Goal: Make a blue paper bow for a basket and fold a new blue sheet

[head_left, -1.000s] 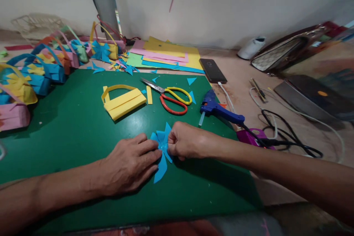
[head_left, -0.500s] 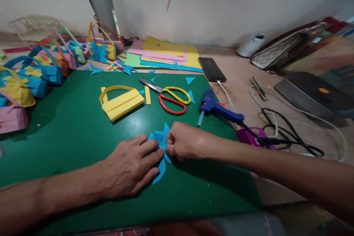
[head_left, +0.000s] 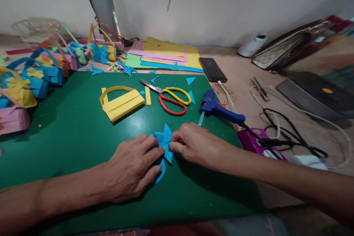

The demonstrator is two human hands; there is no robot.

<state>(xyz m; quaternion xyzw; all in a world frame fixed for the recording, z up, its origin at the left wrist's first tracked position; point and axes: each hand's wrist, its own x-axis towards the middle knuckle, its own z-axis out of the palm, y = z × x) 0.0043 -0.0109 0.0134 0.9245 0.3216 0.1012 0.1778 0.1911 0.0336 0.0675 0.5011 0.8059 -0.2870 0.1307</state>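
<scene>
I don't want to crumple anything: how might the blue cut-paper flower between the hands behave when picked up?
The blue cut-paper flower is probably very light, since it looks like thin paper. Its pointed petals would likely bend easily, as they splay outward. It seems unlikely to roll, lying spread on the green tabletop.

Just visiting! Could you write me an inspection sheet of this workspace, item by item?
Surface: green mat on a brownish table.
Work in hand: blue paper flower; beyond it, a yellow paper bag.
Clutter: scissors, blue glue gun, paper scraps.
Hands: left hand lies with fingers on the flower; right hand pinches its right side.
Cables: white cable plugged into a phone; black cords near a purple box.
Surroundings: row of paper bags at left; coloured sheets and wall behind.
</scene>
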